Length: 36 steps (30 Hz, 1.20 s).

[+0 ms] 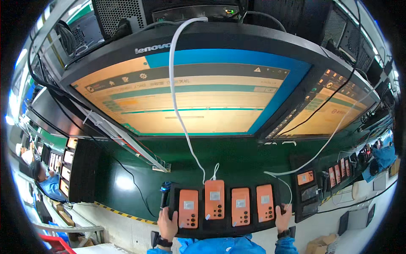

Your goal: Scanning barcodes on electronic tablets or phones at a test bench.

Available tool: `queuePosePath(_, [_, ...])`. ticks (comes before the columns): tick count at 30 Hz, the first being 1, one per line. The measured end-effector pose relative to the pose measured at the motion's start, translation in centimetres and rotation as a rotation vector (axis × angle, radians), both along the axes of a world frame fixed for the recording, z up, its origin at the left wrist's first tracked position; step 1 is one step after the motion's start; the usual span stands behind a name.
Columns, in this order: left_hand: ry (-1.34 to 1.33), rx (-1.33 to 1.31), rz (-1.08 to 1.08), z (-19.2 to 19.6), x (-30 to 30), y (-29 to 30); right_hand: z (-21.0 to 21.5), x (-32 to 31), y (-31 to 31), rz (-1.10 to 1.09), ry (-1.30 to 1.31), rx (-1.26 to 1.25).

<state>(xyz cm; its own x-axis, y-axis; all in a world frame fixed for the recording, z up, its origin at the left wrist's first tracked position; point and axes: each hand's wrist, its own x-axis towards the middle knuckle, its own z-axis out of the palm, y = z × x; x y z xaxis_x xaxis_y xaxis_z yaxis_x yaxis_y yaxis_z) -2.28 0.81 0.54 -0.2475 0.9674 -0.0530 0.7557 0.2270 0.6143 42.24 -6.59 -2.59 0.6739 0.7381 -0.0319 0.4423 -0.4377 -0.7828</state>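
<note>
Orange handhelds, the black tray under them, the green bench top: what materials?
Orange handhelds: likely moulded plastic, matte, even colour with dark buttons. Black tray: looks like matte plastic or foam, no shine; cannot tell which. Green bench top: probably a rubber or vinyl mat, smooth, with a soft glare patch.

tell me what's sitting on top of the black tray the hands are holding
Four orange devices lie in a row on the black tray, one with a white cable plugged in. The left hand and right hand grip its ends. Its underside is hidden.
</note>
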Motion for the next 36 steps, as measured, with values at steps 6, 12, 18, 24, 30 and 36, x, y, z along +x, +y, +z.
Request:
queuePosePath(6, [0.210,0.070,-0.199,-4.5,0.6,12.8,-1.5,4.2,12.4,0.247,-0.115,-0.012])
queuePosePath(12, [0.280,-0.173,-0.269,-12.2,0.5,21.8,-9.1,6.6,20.8,0.387,-0.054,-0.024])
queuePosePath(18, [0.227,-0.724,-0.313,-17.0,1.0,21.7,-16.4,9.9,19.4,0.672,-0.032,-0.369])
queuePosePath(24, [0.180,-0.782,-0.401,-16.1,-0.7,21.7,-17.7,11.0,16.8,0.695,-0.008,-0.305])
queuePosePath(30, [0.136,-0.323,-0.340,-6.7,1.4,18.9,-16.0,11.1,11.4,0.286,-0.350,0.118])
queuePosePath(36, [-0.487,-0.032,-0.277,3.1,1.8,8.8,-25.1,9.5,1.5,-0.033,0.207,-0.023])
